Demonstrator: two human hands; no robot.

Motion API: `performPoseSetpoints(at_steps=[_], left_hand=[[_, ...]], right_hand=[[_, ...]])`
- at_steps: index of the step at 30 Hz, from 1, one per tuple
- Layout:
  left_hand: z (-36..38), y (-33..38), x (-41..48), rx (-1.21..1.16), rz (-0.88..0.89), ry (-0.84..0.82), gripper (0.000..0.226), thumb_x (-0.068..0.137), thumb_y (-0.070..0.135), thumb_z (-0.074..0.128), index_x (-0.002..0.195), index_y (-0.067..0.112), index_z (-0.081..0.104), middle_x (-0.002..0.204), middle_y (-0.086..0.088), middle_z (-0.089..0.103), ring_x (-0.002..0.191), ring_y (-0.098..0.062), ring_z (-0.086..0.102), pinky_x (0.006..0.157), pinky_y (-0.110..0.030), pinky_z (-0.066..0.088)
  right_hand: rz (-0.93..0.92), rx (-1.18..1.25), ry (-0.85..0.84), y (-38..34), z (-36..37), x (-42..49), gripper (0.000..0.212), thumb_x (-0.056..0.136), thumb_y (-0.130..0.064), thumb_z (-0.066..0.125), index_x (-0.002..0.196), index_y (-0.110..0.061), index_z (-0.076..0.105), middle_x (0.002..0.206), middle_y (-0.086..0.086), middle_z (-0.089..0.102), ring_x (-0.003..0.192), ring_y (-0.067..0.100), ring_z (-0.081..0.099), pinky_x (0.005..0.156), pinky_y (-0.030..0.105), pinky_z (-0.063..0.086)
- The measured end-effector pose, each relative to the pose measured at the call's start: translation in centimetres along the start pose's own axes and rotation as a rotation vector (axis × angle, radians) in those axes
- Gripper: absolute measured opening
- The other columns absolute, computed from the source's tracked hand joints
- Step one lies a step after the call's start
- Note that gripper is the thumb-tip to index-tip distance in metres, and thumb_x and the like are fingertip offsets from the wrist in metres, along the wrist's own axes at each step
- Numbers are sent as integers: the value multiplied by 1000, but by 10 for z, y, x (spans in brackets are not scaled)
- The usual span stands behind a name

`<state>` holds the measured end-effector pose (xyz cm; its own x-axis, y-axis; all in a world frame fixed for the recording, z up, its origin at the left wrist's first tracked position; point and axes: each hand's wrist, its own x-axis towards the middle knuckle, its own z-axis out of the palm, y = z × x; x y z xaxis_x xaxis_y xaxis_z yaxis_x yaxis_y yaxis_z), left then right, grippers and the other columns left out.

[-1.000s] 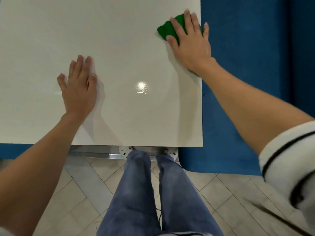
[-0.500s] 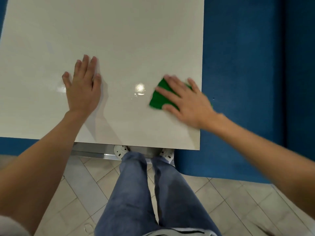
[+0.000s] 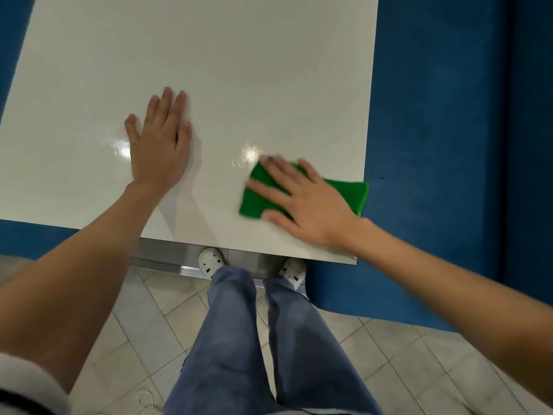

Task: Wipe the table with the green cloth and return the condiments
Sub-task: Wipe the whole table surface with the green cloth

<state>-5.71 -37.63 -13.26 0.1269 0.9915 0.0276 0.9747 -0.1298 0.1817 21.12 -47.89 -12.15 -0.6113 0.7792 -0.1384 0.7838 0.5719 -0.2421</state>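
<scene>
**While you press the cloth down, your other hand lies flat**

As you lean over the table (image 3: 209,55), your right hand (image 3: 305,202) lies on top of the green cloth (image 3: 257,202). Your fingers (image 3: 269,194) are spread out flat, not curled. You are pressing the cloth onto the table, not pinching it or picking it up. The cloth sits near the right edge of the table, close to the front corner. One end of it pokes out a little past that right edge, over the blue seat (image 3: 434,145). The other end sticks out under your fingertips, toward the middle of the table.

Your left hand (image 3: 158,148) is flat on the table too, palm down, fingers straight and close together. It holds nothing. It sits well apart from the cloth, nearer the middle of the table.

The table top is pale and shiny. Two bright spots of light show on it, one beside your left thumb and one just past the fingertips of your right hand.

Below the table edge you can see your blue jeans (image 3: 239,339) and the toes of your white shoes (image 3: 211,262) on the tiled floor (image 3: 404,354). A white sleeve (image 3: 27,384) with a dark stripe shows at the bottom left corner.
</scene>
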Motion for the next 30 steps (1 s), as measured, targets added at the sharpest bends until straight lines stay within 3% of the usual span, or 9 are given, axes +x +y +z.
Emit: performPoseSetpoints(at_steps=[2, 4, 9, 13, 16, 20, 24, 27, 30], left_hand=[[0, 1, 0, 5, 1, -2, 52, 101, 33, 19, 151, 22, 25, 159, -3, 22, 146, -22, 19, 111, -54, 13], [0, 3, 1, 3, 0, -7, 51, 101, 33, 19, 151, 23, 24, 159, -3, 22, 146, -23, 19, 111, -54, 13], [-1, 2, 0, 4, -7, -11, 51, 101, 33, 18, 151, 23, 24, 159, -3, 22, 146, -23, 19, 111, -54, 13], [-2, 1, 1, 7, -20, -20, 51, 101, 32, 20, 151, 23, 23, 160, -3, 21, 147, -23, 17, 112, -54, 12], [-2, -3, 0, -19, -22, -48, 51, 102, 32, 21, 152, 25, 22, 160, -2, 19, 147, -22, 15, 113, -54, 9], [-13, -5, -2, -197, -9, -117, 49, 104, 35, 22, 152, 28, 24, 161, 2, 15, 148, -16, 8, 115, -49, -1], [-22, -7, -30, -158, -7, -63, 49, 104, 36, 21, 152, 26, 25, 161, 2, 15, 148, -15, 9, 115, -49, -1], [-15, -14, -51, -77, -79, -87, 50, 104, 37, 20, 153, 27, 20, 162, 1, 13, 148, -17, 9, 114, -53, 2], [-11, -17, -53, -33, -92, -80, 50, 103, 38, 20, 152, 29, 18, 161, 1, 14, 148, -17, 10, 113, -54, 5]], right_hand=[[-171, -35, -64, 14, -6, -18, 55, 99, -54, 24, 150, -35, 20, 160, 4, 10, 147, 20, 10, 118, 44, 6], [-213, -50, -80, 43, -18, -13, 54, 98, -55, 23, 149, -39, 20, 160, -1, 10, 147, 15, 10, 118, 44, 4], [170, -9, 42, 93, -39, 58, 54, 98, -55, 22, 150, -38, 19, 161, 1, 7, 147, 19, 8, 117, 50, 5], [440, 26, 102, 64, -35, 108, 56, 99, -53, 19, 152, -34, 13, 161, 7, 2, 148, 24, 0, 116, 50, -1], [350, 19, 81, 12, -18, 112, 57, 98, -55, 21, 151, -36, 15, 161, 5, 5, 148, 23, 3, 117, 51, 4], [42, -21, 8, -58, 11, 58, 57, 97, -57, 22, 151, -37, 16, 161, 5, 8, 148, 22, 5, 117, 51, 6], [-219, -28, -75, -48, 11, -1, 56, 96, -57, 27, 149, -39, 20, 160, 0, 11, 147, 19, 11, 117, 50, 4], [-173, -22, -72, 4, -9, -7, 55, 95, -61, 24, 148, -45, 20, 160, -7, 9, 147, 13, 11, 117, 49, 3], [53, 2, -39, 51, -32, 22, 56, 95, -62, 20, 149, -45, 15, 161, -8, 4, 147, 13, 6, 117, 50, 2]])
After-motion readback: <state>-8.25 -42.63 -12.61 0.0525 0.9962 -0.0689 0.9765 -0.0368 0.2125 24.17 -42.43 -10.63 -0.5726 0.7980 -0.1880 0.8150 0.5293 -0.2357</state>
